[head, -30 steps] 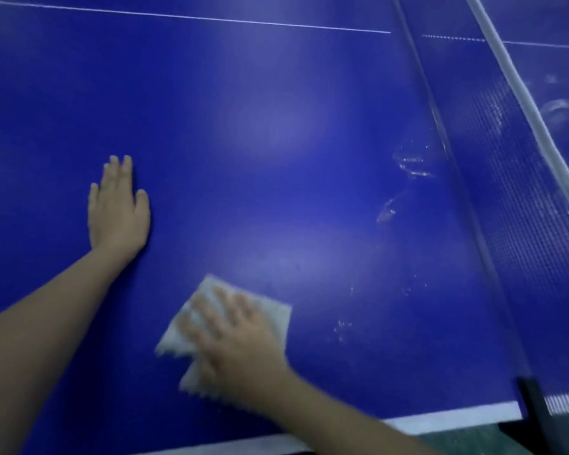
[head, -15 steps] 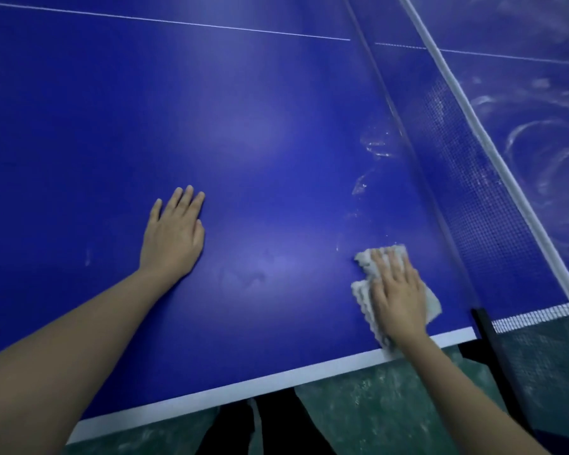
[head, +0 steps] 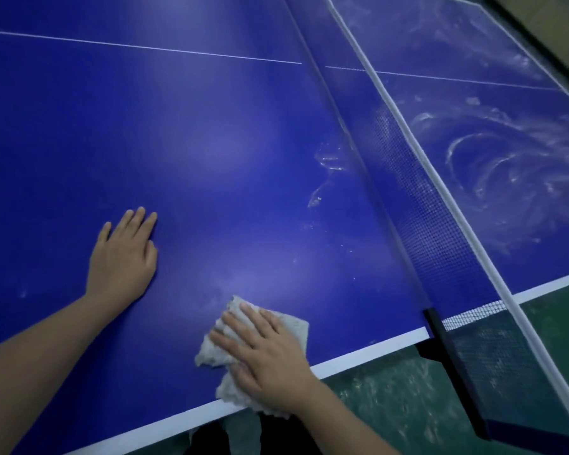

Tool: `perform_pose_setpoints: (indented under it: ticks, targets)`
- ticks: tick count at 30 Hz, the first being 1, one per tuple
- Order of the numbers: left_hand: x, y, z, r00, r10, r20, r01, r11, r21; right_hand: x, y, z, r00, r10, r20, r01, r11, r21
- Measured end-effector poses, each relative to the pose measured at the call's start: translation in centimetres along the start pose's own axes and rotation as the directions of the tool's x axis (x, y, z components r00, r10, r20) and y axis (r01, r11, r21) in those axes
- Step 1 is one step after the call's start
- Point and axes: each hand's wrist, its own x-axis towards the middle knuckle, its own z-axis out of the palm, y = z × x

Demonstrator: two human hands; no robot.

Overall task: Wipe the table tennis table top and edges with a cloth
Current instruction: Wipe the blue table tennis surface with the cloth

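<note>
Plainly, the right hand (head: 270, 359) lies flat on the cloth (head: 212, 354), fingers straight and spread. It presses the crumpled grey-white rag down onto the counter (head: 211, 142) rather than gripping it. A splayed palm like that loads most of the cloth at once, which suits a broad sweeping wipe.

The cloth sits at the near side of the blue top, and its lower corner overlaps the white edge stripe (head: 358, 357). The stroke therefore seems meant to take in the border as well as the playing surface.

The left hand (head: 122, 257) rests palm down, fingers straight and close together, on bare blue well to the left of the cloth, holding nothing. Judging by the outstretched arm, it is a brace for leaning over.

Further out, whitish smears (head: 326, 162) mark the surface close to the foot of the net (head: 440, 231), apart from the cloth and probably not yet wiped. A dark net post (head: 447, 362) clamps the net at the counter's edge. That is an awkward corner for a flat hand to reach.

Beyond the net, swirling white streaks (head: 506, 172) cover the far half. Whether they are wet or dry cannot be told, but that side likely needs more work. Green floor (head: 408, 405) shows below the edge.
</note>
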Motion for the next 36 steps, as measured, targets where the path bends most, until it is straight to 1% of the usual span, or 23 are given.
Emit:
perform_pose_setpoints:
  ticks: [2, 5, 7, 8, 9, 10, 11, 12, 13, 14, 15, 16, 17, 18, 20, 22, 23, 25, 27, 30, 32, 34, 36]
  targets:
    - [0.0, 0.0, 0.0, 1.000, -0.001, -0.003, 0.001, 1.000, 0.008, -1.2, 4.6, -0.6, 0.996, 0.075, -0.038, -0.075, 0.997, -0.013]
    - [0.6, 0.6, 0.1, 0.999, -0.048, -0.009, 0.048, 0.999, -0.003, -1.2, 13.2, -1.9, 0.935, 0.344, -0.080, -0.344, 0.939, 0.021]
    - [1.5, 2.0, 0.5, 0.995, -0.096, -0.015, 0.095, 0.995, -0.026, 0.4, 17.8, -2.9, 0.824, 0.548, -0.143, -0.545, 0.836, 0.064]
    - [2.1, 2.9, 0.8, 0.994, -0.104, -0.018, 0.103, 0.994, -0.031, 1.7, 19.4, -3.6, 0.742, 0.647, -0.173, -0.638, 0.762, 0.110]
    - [2.8, 3.9, 1.2, 0.995, -0.100, -0.020, 0.100, 0.995, -0.031, 3.1, 20.4, -4.0, 0.659, 0.727, -0.195, -0.712, 0.686, 0.152]
    - [3.7, 4.9, 1.7, 0.995, -0.095, -0.024, 0.094, 0.995, -0.028, 4.6, 20.8, -4.5, 0.607, 0.770, -0.194, -0.752, 0.636, 0.172]
    - [4.9, 6.0, 2.1, 0.995, -0.096, -0.029, 0.096, 0.995, -0.027, 6.0, 20.6, -4.7, 0.619, 0.765, -0.179, -0.751, 0.643, 0.152]
    - [6.1, 6.9, 2.5, 0.994, -0.105, -0.034, 0.104, 0.994, -0.030, 7.2, 19.9, -4.7, 0.695, 0.702, -0.155, -0.697, 0.711, 0.095]
    - [7.4, 7.8, 2.8, 0.992, -0.119, -0.039, 0.118, 0.992, -0.037, 8.0, 18.6, -4.4, 0.807, 0.575, -0.135, -0.576, 0.817, 0.030]
    - [8.7, 8.5, 3.1, 0.989, -0.139, -0.040, 0.138, 0.990, -0.042, 8.3, 16.9, -4.1, 0.916, 0.384, -0.115, -0.388, 0.921, -0.022]
    - [9.8, 9.2, 3.4, 0.986, -0.164, -0.037, 0.162, 0.986, -0.041, 8.0, 14.9, -3.7, 0.982, 0.166, -0.085, -0.171, 0.984, -0.050]
    - [10.8, 9.6, 3.6, 0.982, -0.188, -0.032, 0.188, 0.982, -0.028, 7.4, 13.4, -3.3, 0.999, -0.028, -0.046, 0.025, 0.998, -0.054]
    - [11.3, 10.0, 3.9, 0.977, -0.209, -0.031, 0.209, 0.978, -0.004, 6.8, 12.8, -3.0, 0.985, -0.169, -0.025, 0.168, 0.985, -0.048]
    - [11.7, 10.2, 4.1, 0.974, -0.222, -0.034, 0.223, 0.975, 0.021, 6.8, 13.2, -3.1, 0.974, -0.228, 0.002, 0.228, 0.973, -0.037]
    - [11.8, 10.2, 4.5, 0.972, -0.231, -0.048, 0.233, 0.971, 0.049, 8.4, 16.4, -4.0, 0.989, -0.148, -0.011, 0.147, 0.988, -0.053]
    - [11.6, 10.2, 4.6, 0.972, -0.228, -0.055, 0.232, 0.971, 0.061, 11.5, 21.2, -5.4, 0.995, 0.067, -0.079, -0.067, 0.998, -0.006]
    - [11.6, 10.3, 4.6, 0.972, -0.228, -0.057, 0.232, 0.971, 0.065, 13.5, 23.8, -6.4, 0.973, 0.199, -0.115, -0.197, 0.980, 0.033]
    - [11.6, 10.3, 4.5, 0.970, -0.236, -0.057, 0.240, 0.968, 0.073, 17.7, 28.5, -8.1, 0.889, 0.409, -0.205, -0.400, 0.913, 0.085]
    - [11.6, 10.3, 4.4, 0.968, -0.246, -0.052, 0.249, 0.965, 0.082, 22.2, 32.2, -9.6, 0.820, 0.517, -0.246, -0.504, 0.855, 0.119]
    - [11.7, 10.3, 4.5, 0.968, -0.246, -0.048, 0.250, 0.964, 0.091, 28.4, 35.4, -11.7, 0.776, 0.576, -0.258, -0.555, 0.817, 0.154]
    - [11.7, 10.2, 4.5, 0.967, -0.250, -0.046, 0.253, 0.964, 0.085, 30.8, 35.6, -12.4, 0.778, 0.572, -0.260, -0.552, 0.820, 0.152]
    - [11.7, 10.2, 4.5, 0.967, -0.253, -0.040, 0.255, 0.964, 0.078, 31.3, 33.8, -12.1, 0.820, 0.509, -0.262, -0.492, 0.860, 0.132]
    - [11.7, 10.2, 4.5, 0.967, -0.252, -0.035, 0.254, 0.964, 0.072, 29.7, 30.5, -11.0, 0.888, 0.373, -0.269, -0.357, 0.928, 0.108]
